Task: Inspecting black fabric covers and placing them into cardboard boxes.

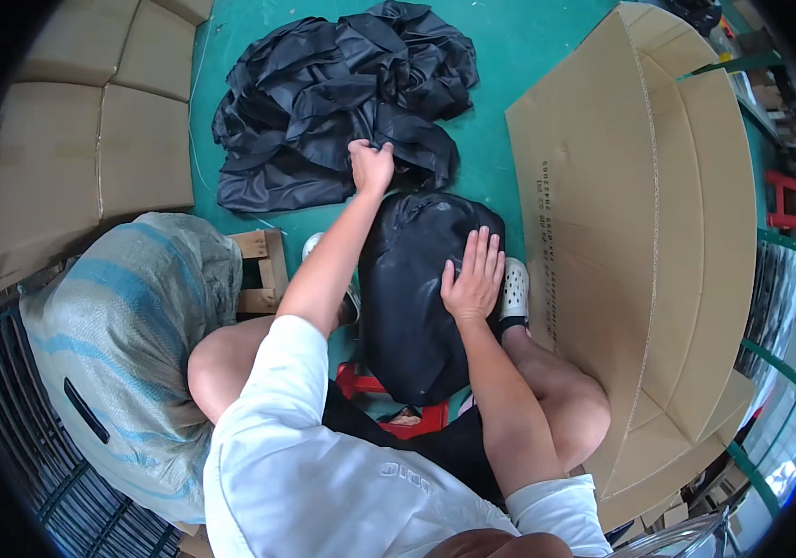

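Note:
A stuffed, rounded black fabric bag (407, 307) stands between my legs. Flat on its upper right side lies my right hand (474, 279), fingers stretched out and holding nothing. Beyond the bag, a big crumpled heap of thin black fabric (324, 102) is spread over the floor. My left hand (372, 167) reaches forward with its fingers closed on the near edge of that fabric. Whether the fabric joins the bag is hard to make out.
A tall open cardboard box (593, 186) stands close on my right, with a red stool (789, 200) farther off. Stacked cartons (142, 149), a striped woven sack (138, 325) and a wooden pallet (272, 265) are on my left. The floor (510, 56) is green.

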`<state>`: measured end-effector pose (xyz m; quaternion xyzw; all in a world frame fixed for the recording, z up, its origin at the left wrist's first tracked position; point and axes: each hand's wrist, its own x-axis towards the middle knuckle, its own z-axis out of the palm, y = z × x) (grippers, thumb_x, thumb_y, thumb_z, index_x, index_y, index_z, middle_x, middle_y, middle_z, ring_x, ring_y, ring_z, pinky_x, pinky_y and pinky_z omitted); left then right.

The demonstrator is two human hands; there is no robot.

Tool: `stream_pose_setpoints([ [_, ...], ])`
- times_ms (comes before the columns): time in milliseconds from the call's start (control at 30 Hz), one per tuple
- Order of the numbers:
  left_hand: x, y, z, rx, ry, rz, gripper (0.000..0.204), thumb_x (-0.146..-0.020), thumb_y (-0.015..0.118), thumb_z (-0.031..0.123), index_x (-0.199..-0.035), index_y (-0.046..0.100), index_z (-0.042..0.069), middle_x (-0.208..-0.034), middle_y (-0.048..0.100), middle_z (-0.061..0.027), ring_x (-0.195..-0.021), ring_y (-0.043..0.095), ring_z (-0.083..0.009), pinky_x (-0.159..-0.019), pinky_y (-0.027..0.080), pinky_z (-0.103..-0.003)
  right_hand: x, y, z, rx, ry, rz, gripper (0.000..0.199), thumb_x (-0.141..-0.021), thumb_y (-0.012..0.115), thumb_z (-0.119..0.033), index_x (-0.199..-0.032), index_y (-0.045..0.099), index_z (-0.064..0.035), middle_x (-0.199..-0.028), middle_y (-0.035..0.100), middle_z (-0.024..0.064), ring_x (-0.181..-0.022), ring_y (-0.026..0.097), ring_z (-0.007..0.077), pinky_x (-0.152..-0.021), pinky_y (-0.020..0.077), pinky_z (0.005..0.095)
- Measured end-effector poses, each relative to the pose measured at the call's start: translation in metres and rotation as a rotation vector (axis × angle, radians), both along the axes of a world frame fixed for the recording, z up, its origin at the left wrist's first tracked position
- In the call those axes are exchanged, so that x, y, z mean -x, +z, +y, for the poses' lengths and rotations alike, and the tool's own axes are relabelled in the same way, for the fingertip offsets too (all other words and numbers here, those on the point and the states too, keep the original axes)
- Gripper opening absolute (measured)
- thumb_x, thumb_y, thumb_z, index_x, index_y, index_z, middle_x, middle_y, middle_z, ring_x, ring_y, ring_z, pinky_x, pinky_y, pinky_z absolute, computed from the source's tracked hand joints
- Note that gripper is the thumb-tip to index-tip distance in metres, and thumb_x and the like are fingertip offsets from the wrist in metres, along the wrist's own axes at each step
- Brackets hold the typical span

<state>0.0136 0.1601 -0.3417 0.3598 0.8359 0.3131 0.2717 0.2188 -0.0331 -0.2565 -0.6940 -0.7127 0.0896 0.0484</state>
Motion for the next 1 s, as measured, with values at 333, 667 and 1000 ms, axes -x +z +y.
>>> stream_pose_setpoints([
  [333,0.069,-0.04,0.056,-0.317,0.034,-0.466,0.021,-0.09,0.058,0.017,-0.073,0.058,0.004,-0.068,0.053,-0.0056,-0.068,0.048,-0.0157,-0.068,0.042,-0.031,0.018,0.006,-0.001,0.002,0.028,0.075,0.071,-0.089,0.049,-0.039,-0.148,0.03,-0.0056,-0.158,0.021,0.012,-0.145,0.019,0.0317,-0.117,0.0152,0.0473],
  [667,0.099,0.339,0.023,-0.85,-0.318,-1.218,0.017,-0.092,0.048,0.016,-0.097,0.057,0.003,-0.099,0.063,-0.0077,-0.097,0.059,-0.0219,-0.093,0.044,-0.037,0.002,0.01,-0.017,-0.096,0.02,0.025,0.07,-0.091,0.05,-0.038,-0.149,0.028,-0.0054,-0.158,0.019,0.0115,-0.146,0.018,0.0308,-0.116,0.0169,0.048],
  [1000,0.036,0.44,-0.257,-0.929,-0.505,-1.243,0.016,-0.091,0.055,0.01,-0.088,0.067,0.001,-0.102,0.069,-0.0106,-0.099,0.063,-0.0187,-0.093,0.046,-0.034,0.057,0.161,-0.058,-0.176,0.352,0.821,0.111,-0.069,0.082,-0.036,-0.148,0.015,0.003,-0.152,0.022,0.027,-0.14,0.027,0.0386,-0.114,0.0242,0.0459],
])
